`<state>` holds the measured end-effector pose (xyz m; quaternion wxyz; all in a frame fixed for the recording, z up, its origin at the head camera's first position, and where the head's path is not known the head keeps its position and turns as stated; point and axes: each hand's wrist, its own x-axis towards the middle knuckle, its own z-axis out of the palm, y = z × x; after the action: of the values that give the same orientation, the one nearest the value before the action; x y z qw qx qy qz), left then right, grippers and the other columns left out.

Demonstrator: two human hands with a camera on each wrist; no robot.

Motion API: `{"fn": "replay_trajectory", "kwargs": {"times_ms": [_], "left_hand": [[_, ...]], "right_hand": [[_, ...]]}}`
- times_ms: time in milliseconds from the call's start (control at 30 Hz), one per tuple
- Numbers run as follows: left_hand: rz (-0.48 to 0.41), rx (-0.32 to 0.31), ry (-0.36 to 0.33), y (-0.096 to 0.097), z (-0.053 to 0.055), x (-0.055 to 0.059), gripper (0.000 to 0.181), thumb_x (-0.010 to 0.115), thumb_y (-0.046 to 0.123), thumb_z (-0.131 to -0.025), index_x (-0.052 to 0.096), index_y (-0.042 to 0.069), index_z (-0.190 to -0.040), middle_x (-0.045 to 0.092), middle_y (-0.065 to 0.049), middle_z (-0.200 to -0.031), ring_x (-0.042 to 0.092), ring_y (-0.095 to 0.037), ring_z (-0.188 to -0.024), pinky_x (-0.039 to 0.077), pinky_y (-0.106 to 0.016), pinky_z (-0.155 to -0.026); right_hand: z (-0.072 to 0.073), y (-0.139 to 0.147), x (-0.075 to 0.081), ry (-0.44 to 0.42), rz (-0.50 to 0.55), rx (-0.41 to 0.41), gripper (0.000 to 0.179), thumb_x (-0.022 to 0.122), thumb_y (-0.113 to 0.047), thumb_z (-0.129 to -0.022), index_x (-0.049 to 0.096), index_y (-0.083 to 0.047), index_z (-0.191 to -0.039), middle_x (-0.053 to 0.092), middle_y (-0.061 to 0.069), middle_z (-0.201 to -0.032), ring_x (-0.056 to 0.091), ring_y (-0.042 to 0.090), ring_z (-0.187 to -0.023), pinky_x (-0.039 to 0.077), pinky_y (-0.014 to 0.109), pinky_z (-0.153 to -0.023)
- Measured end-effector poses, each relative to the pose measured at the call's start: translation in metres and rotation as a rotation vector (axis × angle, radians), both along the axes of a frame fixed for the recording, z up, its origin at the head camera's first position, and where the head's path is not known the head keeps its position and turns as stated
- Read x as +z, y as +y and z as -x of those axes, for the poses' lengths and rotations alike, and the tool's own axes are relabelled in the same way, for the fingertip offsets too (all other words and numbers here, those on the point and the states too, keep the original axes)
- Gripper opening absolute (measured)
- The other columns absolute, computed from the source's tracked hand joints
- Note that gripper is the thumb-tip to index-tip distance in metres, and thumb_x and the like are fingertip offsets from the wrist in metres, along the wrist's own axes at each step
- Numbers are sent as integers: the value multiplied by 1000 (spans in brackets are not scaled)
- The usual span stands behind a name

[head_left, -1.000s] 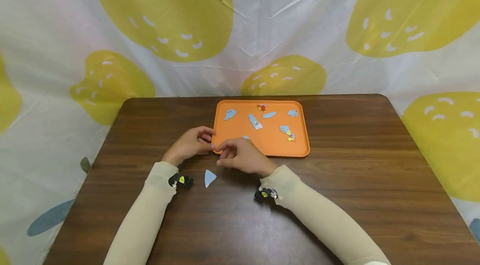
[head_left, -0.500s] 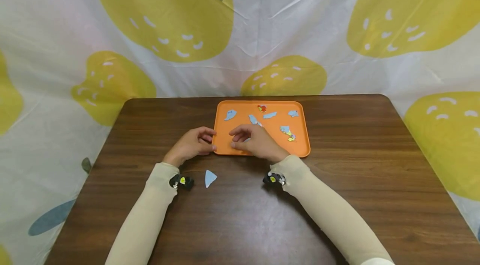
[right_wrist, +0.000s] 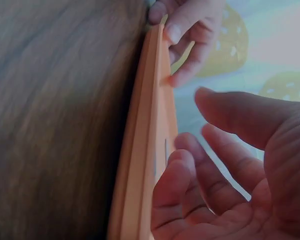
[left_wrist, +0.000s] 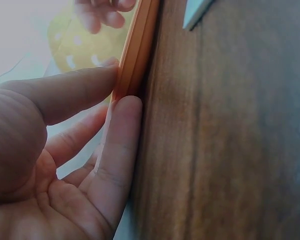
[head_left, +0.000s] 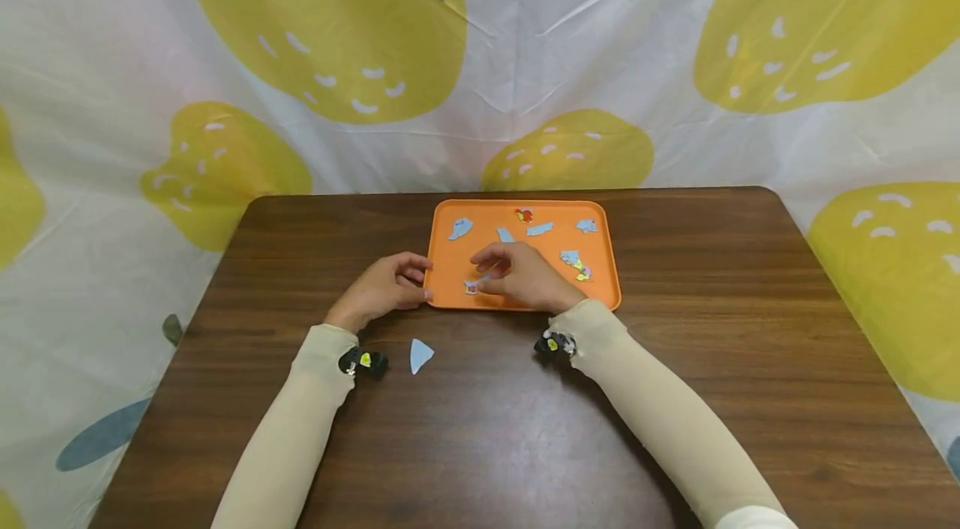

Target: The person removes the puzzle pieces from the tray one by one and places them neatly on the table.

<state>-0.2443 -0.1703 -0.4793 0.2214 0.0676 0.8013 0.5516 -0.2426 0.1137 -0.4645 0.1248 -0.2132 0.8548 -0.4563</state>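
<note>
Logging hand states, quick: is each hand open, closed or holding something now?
Left hand: holding the orange tray by its edge.
Right hand: open above the tray, holding nothing.

The table (head_left: 487, 446), across the lower half of the frame, has a smooth brown wood-grain surface with a soft gloss at bottom centre. The tray (head_left: 450, 262), in the middle, is of smooth orange plastic, rather matt. The scraps (head_left: 461, 228) on it and the triangular piece (head_left: 421, 356) at lower left of centre are thin, paper-like. Above hangs creased cloth (head_left: 517, 54); the sleeves (head_left: 281, 429) are matt fabric. The wrist devices (head_left: 363, 361) appear black plastic, though too small to be certain.
</note>
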Motion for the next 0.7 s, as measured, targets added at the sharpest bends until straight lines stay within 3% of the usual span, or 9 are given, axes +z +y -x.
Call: {"fn": "replay_trajectory", "kwargs": {"times_ms": [233, 700], "left_hand": [[-6, 3, 2, 0, -1, 1, 54, 84, 5, -89, 63, 6, -139, 59, -14, -116, 66, -18, -90, 63, -29, -80], [-25, 2, -6, 0, -2, 3, 54, 83, 5, -90, 63, 6, -140, 58, -13, -117, 66, -17, -91, 63, -29, -81]], "right_hand": [[2, 5, -2, 5, -118, 4, 43, 86, -22, -89, 73, -16, -130, 75, 0, -123, 67, 20, -102, 56, 38, -91], [8, 8, -3, 16, -151, -10, 34, 83, -10, -87, 77, -13, -121, 76, 2, -112, 66, 20, -99, 55, 37, -89]]}}
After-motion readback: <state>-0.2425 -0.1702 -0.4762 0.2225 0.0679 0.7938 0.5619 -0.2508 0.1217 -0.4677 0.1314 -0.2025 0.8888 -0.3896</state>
